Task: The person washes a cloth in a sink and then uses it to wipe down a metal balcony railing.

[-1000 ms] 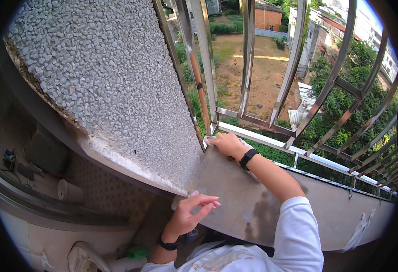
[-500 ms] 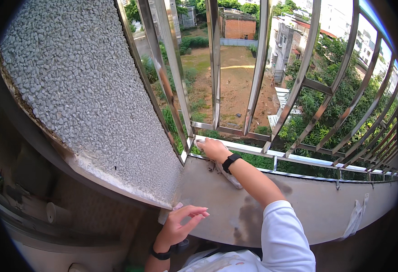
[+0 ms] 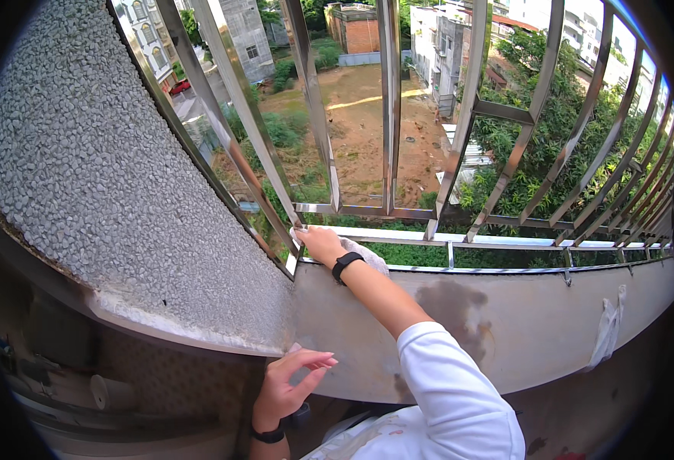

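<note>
My right hand (image 3: 322,245) is closed on a whitish cloth (image 3: 369,256) and presses it against the metal railing's bottom rail (image 3: 398,234), close to the corner post by the pebbled wall. Part of the cloth hangs out beside the wrist, over the ledge (image 3: 360,314); a small bit of it shows at the fingertips. Lower down, my left hand (image 3: 295,379) hovers by the ledge's near edge with nothing in it, its fingers stretched and the thumb apart. Both wrists wear black bands.
A grey pebbled wall (image 3: 138,184) rises on the left. Upright metal bars (image 3: 391,115) stand along the far side, with bare ground and trees beyond. A dark wet patch (image 3: 456,307) marks the ledge, and a white plastic bag (image 3: 607,330) hangs over its right end.
My right hand has shifted slightly left along the rail with the cloth, up to the corner bars. The whole view has turned a little to the right. My left hand keeps its pose.
</note>
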{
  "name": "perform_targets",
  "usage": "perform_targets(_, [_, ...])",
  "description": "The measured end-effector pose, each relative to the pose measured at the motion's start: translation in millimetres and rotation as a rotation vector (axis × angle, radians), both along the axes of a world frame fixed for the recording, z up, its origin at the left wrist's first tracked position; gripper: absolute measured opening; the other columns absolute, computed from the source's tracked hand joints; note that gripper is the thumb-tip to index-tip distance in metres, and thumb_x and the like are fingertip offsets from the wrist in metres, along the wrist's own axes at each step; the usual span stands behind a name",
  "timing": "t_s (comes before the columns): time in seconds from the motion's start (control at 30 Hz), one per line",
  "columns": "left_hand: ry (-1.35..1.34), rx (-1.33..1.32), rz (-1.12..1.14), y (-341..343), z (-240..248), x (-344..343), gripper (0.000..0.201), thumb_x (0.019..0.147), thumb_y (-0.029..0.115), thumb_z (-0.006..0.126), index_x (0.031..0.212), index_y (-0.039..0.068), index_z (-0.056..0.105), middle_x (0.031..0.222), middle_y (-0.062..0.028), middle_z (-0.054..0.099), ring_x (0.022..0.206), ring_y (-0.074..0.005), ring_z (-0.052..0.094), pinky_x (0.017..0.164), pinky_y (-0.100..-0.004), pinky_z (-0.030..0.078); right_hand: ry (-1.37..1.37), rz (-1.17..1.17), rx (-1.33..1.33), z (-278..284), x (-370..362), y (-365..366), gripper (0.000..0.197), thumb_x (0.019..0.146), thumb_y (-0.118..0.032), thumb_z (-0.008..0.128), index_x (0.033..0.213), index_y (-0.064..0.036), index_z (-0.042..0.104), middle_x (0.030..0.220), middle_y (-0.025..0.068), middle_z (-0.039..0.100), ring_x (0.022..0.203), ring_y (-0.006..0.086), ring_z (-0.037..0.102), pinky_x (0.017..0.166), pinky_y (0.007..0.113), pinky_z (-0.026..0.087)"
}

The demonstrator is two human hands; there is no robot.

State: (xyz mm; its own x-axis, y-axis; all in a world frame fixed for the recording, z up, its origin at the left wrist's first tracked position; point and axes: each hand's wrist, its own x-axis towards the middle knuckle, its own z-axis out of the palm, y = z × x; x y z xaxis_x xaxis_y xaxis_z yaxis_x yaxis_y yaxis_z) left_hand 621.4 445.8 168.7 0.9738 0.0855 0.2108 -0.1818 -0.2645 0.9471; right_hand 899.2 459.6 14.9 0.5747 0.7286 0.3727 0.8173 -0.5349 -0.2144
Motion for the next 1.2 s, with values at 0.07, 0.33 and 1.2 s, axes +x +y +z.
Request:
perform_targets(0.07, [-0.039, 0.055, -0.027, 1.5, 2.4, -4.2, 0.018, 0.073, -0.001, 0.051, 0.09, -0.002, 0.054, 0.077, -0.0087, 0.059, 0.069, -0.0134, 0.056, 0.064, -0.0229, 0.043, -0.007, -0.003, 0.012, -1.6, -4.1, 2.5, 0.019, 0.076, -0.011, 0.04, 0.092, -0.0171, 0.049, 0.067, 0.0093, 0.054, 0.061, 0.0246, 0.056, 0.049, 0.034, 0.044])
perform_targets(0.33, [0.02, -0.184, 0.079, 5.2, -13.3, -18.5, 0.015, 0.074, 0.0, 0.049, 0.088, -0.002, 0.054, 0.077, -0.0079, 0.059, 0.069, -0.0129, 0.056, 0.065, -0.0235, 0.043, 0.369, 0.157, -0.157, 11.6, -4.4, -11.7, 0.036, 0.075, -0.009, 0.041, 0.106, -0.0255, 0.049, 0.077, 0.0102, 0.056, 0.075, 0.0265, 0.055, 0.063, 0.037, 0.043])
perform_targets(1.2, [-0.078, -0.006, -0.027, -3.3, 5.7, -9.1, 0.018, 0.071, -0.001, 0.053, 0.088, -0.002, 0.055, 0.078, -0.0094, 0.059, 0.068, -0.0143, 0.056, 0.063, -0.0232, 0.044, 0.319, 0.085, -0.176, 18.8, -14.0, -18.0, 0.017, 0.077, -0.022, 0.043, 0.088, -0.0196, 0.055, 0.077, 0.0091, 0.057, 0.073, 0.0268, 0.056, 0.062, 0.035, 0.043])
